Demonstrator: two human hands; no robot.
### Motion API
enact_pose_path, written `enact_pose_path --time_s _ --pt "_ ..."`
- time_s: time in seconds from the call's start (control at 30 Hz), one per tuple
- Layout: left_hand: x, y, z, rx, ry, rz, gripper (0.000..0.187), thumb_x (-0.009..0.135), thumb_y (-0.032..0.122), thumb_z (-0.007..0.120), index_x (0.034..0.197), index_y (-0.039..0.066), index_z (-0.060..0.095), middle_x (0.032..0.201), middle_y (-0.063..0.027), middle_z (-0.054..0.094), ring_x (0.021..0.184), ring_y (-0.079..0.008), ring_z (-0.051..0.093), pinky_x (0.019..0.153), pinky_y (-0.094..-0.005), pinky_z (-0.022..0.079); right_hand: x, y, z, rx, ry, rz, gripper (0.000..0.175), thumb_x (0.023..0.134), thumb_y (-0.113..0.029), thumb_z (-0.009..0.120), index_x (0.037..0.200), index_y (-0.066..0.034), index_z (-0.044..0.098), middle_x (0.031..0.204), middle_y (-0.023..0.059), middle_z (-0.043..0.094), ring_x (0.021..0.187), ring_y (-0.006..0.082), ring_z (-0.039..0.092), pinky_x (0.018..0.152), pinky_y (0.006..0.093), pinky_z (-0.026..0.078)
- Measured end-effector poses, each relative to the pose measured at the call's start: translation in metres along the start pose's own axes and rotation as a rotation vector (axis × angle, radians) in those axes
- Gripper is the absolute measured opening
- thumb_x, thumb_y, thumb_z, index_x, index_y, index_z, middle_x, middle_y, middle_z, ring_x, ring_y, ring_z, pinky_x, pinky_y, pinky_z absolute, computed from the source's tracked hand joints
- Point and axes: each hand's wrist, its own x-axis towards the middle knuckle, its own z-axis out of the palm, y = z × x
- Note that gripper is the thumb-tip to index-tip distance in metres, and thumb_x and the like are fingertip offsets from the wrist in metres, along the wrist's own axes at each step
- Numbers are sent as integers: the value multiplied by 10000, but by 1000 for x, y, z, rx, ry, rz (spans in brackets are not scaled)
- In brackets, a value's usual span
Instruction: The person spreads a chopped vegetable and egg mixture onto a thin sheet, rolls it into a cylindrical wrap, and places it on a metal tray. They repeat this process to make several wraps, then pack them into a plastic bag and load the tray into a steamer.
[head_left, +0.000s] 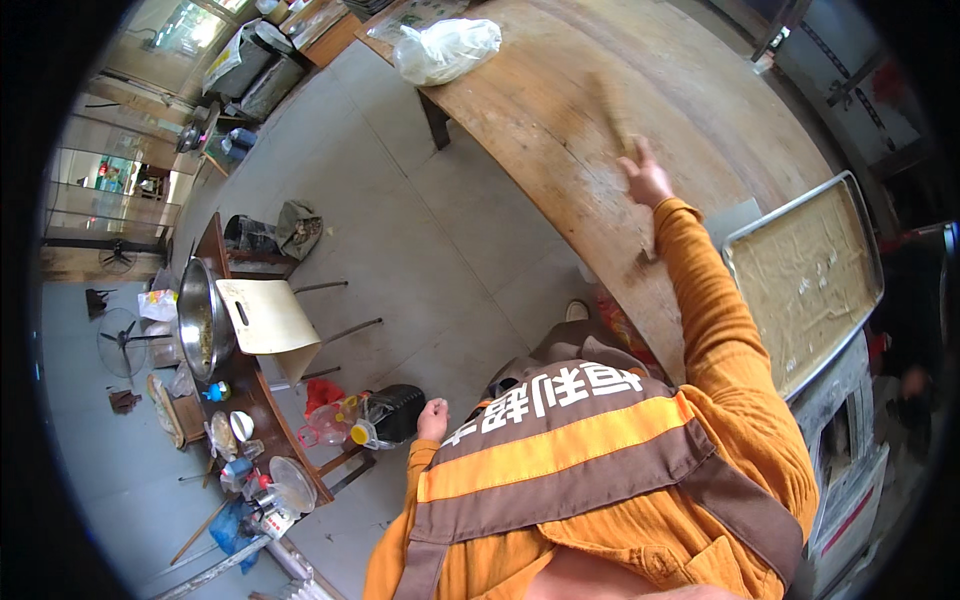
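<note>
My right hand (646, 176) grips one end of a long, narrow, light-brown tool (611, 112), blurred and possibly a bench brush. The tool points away from me, over a large wooden worktable (517, 142) with pale, floury patches. Down at my left side, my left hand (433, 420) hangs with curled fingers and nothing visible in it. Nearest to it is a big dark plastic jug (394, 414) with a yellow cap. A tied clear plastic bag (448, 51) with pale contents lies at the worktable's far left edge.
A metal tray (806, 281) lined with a tan sheet sits to my right. At left, a dark side table (281, 427) holds a steel bowl (201, 319) and small containers. Beside it stands a pale chair (266, 319). A sack (298, 227) rests farther off.
</note>
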Motion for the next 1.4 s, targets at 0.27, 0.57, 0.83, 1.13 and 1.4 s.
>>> enact_pose_path --time_s 0.27,0.57,0.83,1.13,1.4 --pt "45 80 -11 307 -235 -103 410 991 381 647 1165 12 688 871 -139 745 782 -235 719 735 -377 550 31 -10 92 -349 -373 -483 670 1008 -362 636 1592 -188 357 1472 227 551 1318 395 569 1105 442 463" --pt "122 44 -25 59 -169 -16 440 983 411 643 1192 26 677 899 -130 752 838 -265 720 804 -369 552 157 -71 59 -153 88 -45 696 1007 -394 633 1598 -224 306 1367 275 615 1225 428 619 1019 468 495" --pt "261 19 -91 294 -182 86 445 986 432 608 1148 27 698 1018 -213 729 920 -369 714 855 -435 548 121 -109 43 -113 3 -104 703 998 -410 640 1602 -210 344 995 109 675 651 173 599 612 345 540" --pt "349 234 -111 457 -114 484 255 968 250 632 1130 64 694 1047 -175 721 981 -369 692 868 -426 551 87 -80 105 -611 -55 -158 688 996 -327 634 1605 -340 314 1284 234 634 1099 432 676 935 492 557" --pt "345 557 13 209 -37 1352 199 939 94 625 1126 58 682 1160 -128 675 1129 -333 616 1010 -431 488 55 -37 -108 -794 439 213 618 972 -403 640 1532 -272 415 1044 179 691 939 382 694 796 457 566"
